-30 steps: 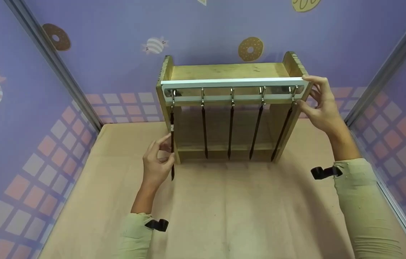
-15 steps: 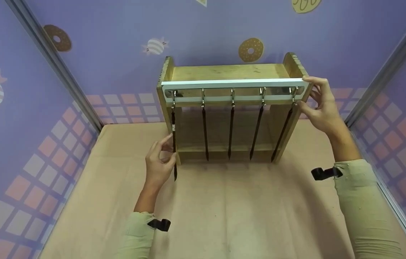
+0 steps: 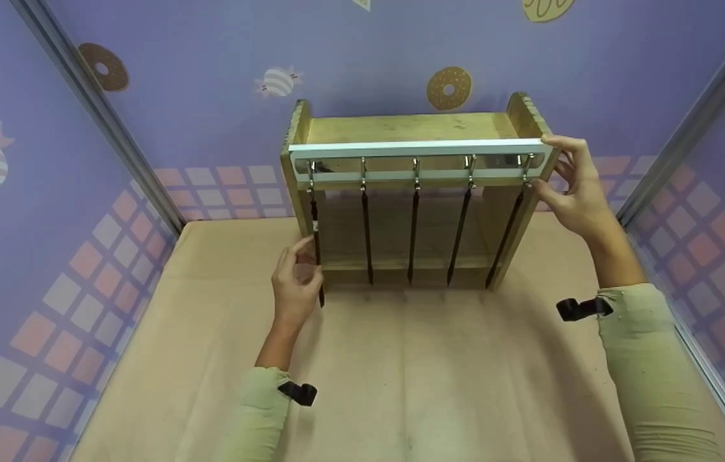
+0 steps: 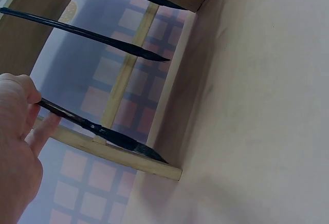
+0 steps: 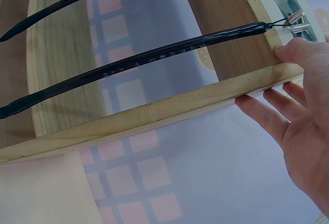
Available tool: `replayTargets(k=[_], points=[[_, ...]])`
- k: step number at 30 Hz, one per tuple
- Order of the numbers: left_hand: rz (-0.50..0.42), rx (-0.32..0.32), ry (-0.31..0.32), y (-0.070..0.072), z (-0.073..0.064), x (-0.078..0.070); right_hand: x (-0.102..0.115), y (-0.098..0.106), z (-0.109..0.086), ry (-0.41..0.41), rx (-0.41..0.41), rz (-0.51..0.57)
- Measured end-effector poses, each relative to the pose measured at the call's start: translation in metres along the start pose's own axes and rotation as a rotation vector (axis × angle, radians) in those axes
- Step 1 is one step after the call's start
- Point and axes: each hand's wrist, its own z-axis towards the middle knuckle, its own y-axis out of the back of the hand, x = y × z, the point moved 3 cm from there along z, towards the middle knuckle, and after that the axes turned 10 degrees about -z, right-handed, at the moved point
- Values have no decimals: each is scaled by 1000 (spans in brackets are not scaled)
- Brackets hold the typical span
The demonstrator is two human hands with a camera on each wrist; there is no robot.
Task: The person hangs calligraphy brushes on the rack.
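Observation:
Several dark calligraphy brushes (image 3: 413,237) hang tip down from metal hooks on a white hook rail (image 3: 420,146), which runs along the front of a wooden rack (image 3: 410,125). At the far left, my left hand (image 3: 295,289) pinches the leftmost calligraphy brush (image 4: 108,134) between thumb and fingers, partway down its handle. Its loop end is up at the leftmost hook. My right hand (image 3: 574,186) grips the rack's right upper corner, thumb at the front near the last hook and fingers along the outer side. A brush (image 5: 154,57) with small lettering hangs beside it.
The rack stands on a pale cloth-covered table (image 3: 394,385), close to a purple back wall (image 3: 349,58) with printed sweets and squares. Similar panels with metal corner strips (image 3: 99,109) rise on the left and right.
My left hand has moved slightly right and up, bringing the lower end of the leftmost brush toward the rack. My right hand stays in place on the corner.

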Motion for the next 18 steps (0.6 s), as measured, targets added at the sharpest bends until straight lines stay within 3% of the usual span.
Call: replayTargets(k=[9, 18], points=[[-95, -4, 52, -7, 3, 7, 0, -1, 0, -10, -20, 5], [-120, -2, 105, -8, 4, 8, 3, -1, 1, 6, -28, 18]])
